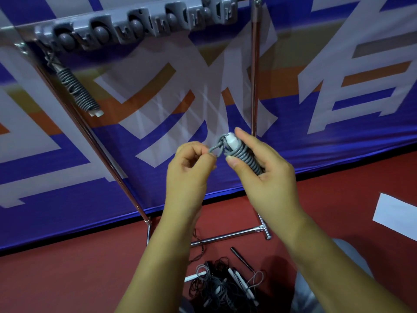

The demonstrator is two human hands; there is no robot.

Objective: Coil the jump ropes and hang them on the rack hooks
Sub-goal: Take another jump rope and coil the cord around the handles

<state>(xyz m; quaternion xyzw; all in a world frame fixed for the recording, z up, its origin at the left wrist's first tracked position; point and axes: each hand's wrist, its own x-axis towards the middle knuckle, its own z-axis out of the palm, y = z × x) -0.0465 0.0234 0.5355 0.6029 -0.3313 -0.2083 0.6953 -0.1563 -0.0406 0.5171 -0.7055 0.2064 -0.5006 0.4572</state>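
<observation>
My right hand [264,168] grips a grey jump rope [247,154] coiled tightly round its white handles, held up in front of the banner. My left hand [191,164] pinches the loose grey loop [216,146] at the top end of that coil. A grey hook rack [140,23] runs along the top bar of a metal stand. One coiled grey rope [77,89] hangs from the rack's left end, white handle tips showing at its bottom. A tangled pile of black and grey ropes [223,285] lies on the red floor below my arms.
A blue, white and orange banner [338,91] stands behind the stand. The stand's chrome poles [255,71] slant down to a floor bar [230,237]. A white sheet [397,214] lies on the red floor at the right. Grey cloth shows at the lower right.
</observation>
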